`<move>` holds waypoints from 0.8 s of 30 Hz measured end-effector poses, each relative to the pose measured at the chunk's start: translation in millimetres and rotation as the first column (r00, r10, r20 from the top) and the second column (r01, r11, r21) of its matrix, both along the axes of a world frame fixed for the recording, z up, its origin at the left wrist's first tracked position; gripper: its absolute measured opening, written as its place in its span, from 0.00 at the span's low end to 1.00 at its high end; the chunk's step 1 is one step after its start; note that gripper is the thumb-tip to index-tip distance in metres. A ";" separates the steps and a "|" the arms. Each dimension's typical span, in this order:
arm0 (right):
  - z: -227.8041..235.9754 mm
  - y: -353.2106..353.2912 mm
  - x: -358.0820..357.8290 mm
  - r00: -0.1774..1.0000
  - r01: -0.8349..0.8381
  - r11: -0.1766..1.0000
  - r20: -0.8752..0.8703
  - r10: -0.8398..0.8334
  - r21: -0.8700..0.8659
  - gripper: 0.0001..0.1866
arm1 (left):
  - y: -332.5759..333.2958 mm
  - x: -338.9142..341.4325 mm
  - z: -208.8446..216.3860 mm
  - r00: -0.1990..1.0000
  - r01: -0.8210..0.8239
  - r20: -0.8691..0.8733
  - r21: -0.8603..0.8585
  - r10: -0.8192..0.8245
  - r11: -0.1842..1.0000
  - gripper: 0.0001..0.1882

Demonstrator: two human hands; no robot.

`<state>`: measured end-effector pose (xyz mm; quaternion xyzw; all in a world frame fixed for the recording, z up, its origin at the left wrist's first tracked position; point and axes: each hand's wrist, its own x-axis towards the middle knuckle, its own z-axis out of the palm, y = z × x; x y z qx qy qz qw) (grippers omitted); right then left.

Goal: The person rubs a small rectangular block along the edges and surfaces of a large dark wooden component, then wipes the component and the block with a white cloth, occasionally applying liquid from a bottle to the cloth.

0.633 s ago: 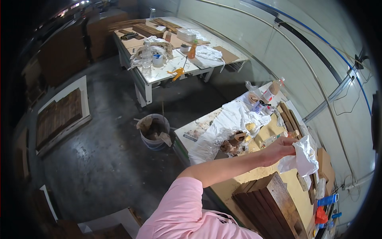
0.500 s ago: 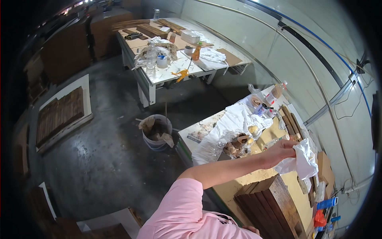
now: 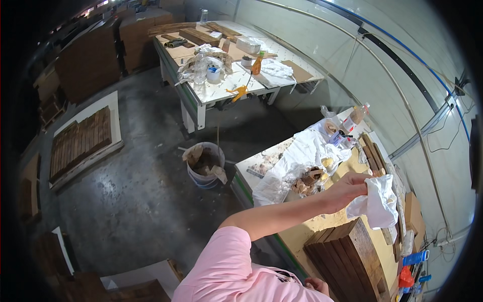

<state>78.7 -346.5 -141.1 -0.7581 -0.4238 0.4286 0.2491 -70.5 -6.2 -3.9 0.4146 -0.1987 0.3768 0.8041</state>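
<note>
My left arm in a pink sleeve reaches across to the right over a workbench [image 3: 302, 236]. My left hand [image 3: 346, 191] pinches a crumpled white cloth [image 3: 378, 204], which hangs above a stack of dark wooden boards [image 3: 347, 256]. Only a small part of my right hand [image 3: 316, 285] shows at the lower edge, beside the near end of that stack; its fingers are hidden. Just left of my left hand lies a clear plastic sheet [image 3: 292, 168] with brown scraps on it.
Bottles and jars [image 3: 342, 128] stand at the bench's far end. A bucket of scraps [image 3: 204, 163] sits on the concrete floor by the bench. A second cluttered table [image 3: 231, 75] stands behind. A pallet of dark boards [image 3: 83, 138] lies at left.
My left hand stays over the bench with the cloth, drifting slightly left. The cloth now hangs a little lower. My right hand has come into view at the lower edge.
</note>
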 end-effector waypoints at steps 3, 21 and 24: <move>7.0 2.6 -23.1 0.988 0.122 0.992 -0.098 -0.118 0.039 0.22 | -6.1 -11.6 -1.7 1.000 -0.013 -0.006 -0.056 0.013 0.998 0.19; 43.6 74.7 -52.4 0.888 0.095 0.876 -0.438 0.140 0.473 0.35 | -115.1 -63.3 -17.4 0.802 -0.408 -0.563 -0.270 0.201 0.872 0.12; 32.8 73.3 -44.4 0.842 0.078 0.872 -0.500 0.202 0.483 0.34 | -123.7 -61.2 -46.9 0.844 -0.333 -0.536 -0.537 -0.009 0.775 0.20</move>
